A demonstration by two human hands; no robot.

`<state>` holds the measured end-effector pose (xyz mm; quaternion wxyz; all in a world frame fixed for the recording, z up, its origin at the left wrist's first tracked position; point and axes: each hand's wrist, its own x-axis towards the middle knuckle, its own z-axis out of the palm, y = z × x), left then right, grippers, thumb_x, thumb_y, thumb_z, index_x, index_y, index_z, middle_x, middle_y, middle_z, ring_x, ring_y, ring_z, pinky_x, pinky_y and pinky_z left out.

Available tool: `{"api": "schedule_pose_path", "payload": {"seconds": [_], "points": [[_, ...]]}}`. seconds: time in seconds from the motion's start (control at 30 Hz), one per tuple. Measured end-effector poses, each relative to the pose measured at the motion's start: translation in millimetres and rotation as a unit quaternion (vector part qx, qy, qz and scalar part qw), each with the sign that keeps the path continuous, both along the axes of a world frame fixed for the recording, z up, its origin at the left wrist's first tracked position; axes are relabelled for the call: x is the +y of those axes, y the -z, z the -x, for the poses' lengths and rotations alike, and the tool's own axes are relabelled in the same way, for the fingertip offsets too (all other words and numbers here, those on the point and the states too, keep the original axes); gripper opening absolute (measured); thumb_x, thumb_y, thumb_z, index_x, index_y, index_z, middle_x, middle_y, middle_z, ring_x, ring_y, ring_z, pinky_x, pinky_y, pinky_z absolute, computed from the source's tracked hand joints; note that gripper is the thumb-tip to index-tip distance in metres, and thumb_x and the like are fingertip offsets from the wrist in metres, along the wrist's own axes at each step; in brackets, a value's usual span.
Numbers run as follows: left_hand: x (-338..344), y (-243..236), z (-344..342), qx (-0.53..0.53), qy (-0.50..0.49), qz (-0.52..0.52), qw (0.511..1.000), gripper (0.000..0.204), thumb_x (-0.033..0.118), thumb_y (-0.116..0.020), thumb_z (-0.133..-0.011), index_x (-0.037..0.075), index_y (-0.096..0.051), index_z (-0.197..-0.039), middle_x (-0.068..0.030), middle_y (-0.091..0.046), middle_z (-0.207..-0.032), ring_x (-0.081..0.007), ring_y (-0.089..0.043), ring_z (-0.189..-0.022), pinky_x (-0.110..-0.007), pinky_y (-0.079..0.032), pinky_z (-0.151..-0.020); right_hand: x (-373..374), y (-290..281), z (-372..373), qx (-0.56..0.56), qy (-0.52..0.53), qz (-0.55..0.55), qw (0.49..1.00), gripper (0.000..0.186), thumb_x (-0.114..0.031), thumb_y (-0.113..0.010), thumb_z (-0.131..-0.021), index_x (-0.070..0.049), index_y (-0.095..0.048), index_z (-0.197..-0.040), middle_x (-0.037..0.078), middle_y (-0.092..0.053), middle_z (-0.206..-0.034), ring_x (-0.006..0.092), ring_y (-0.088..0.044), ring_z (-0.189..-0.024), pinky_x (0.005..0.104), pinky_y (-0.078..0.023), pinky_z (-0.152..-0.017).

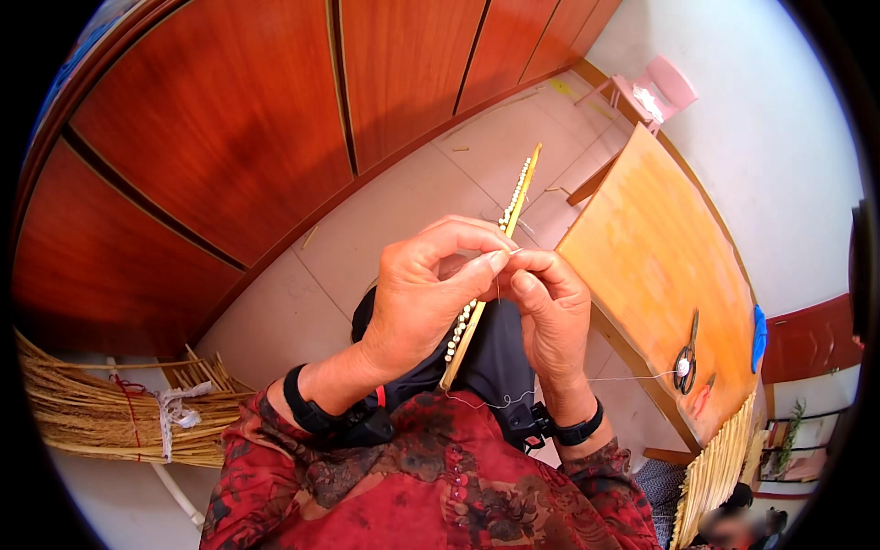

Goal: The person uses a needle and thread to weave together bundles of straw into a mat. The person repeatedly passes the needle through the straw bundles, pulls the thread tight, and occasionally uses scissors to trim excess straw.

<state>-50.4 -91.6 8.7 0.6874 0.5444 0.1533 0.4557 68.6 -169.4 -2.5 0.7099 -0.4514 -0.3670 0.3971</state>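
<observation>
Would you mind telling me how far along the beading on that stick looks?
Done: a row of small white beads already lines the thin yellow stick. In hand: the left hand and right hand pinch at the stick's middle, a thin white thread trailing to the orange wooden table. Left: the stick's far tip looks bare.

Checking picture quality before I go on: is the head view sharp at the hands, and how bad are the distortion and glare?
Head view: both hands, left hand and right hand, sharp and evenly lit on the beaded stick; wardrobe edges bow toward the rim; no glare; lower right corner blurred.
</observation>
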Motion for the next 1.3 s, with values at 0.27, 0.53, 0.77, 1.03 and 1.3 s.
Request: {"api": "schedule_pose_path", "payload": {"seconds": [0.27,0.53,0.77,1.03,1.3], "points": [[2,5,1,-0.027,-0.001,-0.074,0.997,0.011,-0.007,-0.053,-0.083,-0.002,-0.061,-0.09,-0.0106,-0.059,-0.096,-0.0107,-0.057,-0.08,-0.02,-0.048,-0.063,3,-3,5,0.008,-0.039,-0.015,0.999,0.011,-0.001,-0.058,-0.084,0.002,-0.058,-0.095,0.008,-0.061,-0.084,0.014,-0.061,-0.073,0.0235,-0.049,-0.068],[4,-1,5,0.002,-0.03,-0.102,0.994,0.011,-0.006,-0.055,-0.083,-0.001,-0.061,-0.089,-0.0094,-0.058,-0.096,-0.0061,-0.053,-0.07,-0.018,-0.043,-0.055,12,-4,13,0.047,-0.02,-0.027,0.998,0.011,-0.003,-0.056,-0.086,0.003,-0.056,-0.095,0.009,-0.061,-0.082,0.0148,-0.061,-0.074,0.0253,-0.05,-0.069],[4,-2,9,0.041,-0.088,-0.081,0.992,0.008,-0.004,-0.059,-0.079,-0.001,-0.061,-0.086,-0.0046,-0.056,-0.081,-0.0097,-0.057,-0.077,-0.022,-0.045,-0.067,14,0,19,0.131,-0.01,-0.013,0.991,0.01,-0.005,-0.054,-0.088,0.002,-0.054,-0.094,0.012,-0.062,-0.082,0.0193,-0.062,-0.077,0.0311,-0.053,-0.073],[6,-3,10,0.088,-0.15,-0.138,0.975,0.006,-0.003,-0.059,-0.08,-0.001,-0.06,-0.085,-0.0047,-0.057,-0.08,-0.009,-0.058,-0.072,-0.021,-0.046,-0.063,16,6,23,0.148,-0.019,-0.023,0.989,0.01,-0.005,-0.053,-0.088,0.002,-0.054,-0.095,0.011,-0.06,-0.086,0.0187,-0.062,-0.08,0.0328,-0.054,-0.074],[9,0,9,0.105,-0.17,-0.136,0.97,0.006,-0.003,-0.06,-0.079,-0.001,-0.06,-0.085,-0.0055,-0.058,-0.078,-0.0101,-0.058,-0.07,-0.022,-0.047,-0.061,21,8,26,0.155,-0.024,-0.024,0.987,0.009,-0.005,-0.053,-0.088,0.001,-0.054,-0.095,0.008,-0.06,-0.087,0.017,-0.061,-0.082,0.034,-0.054,-0.076]]}}
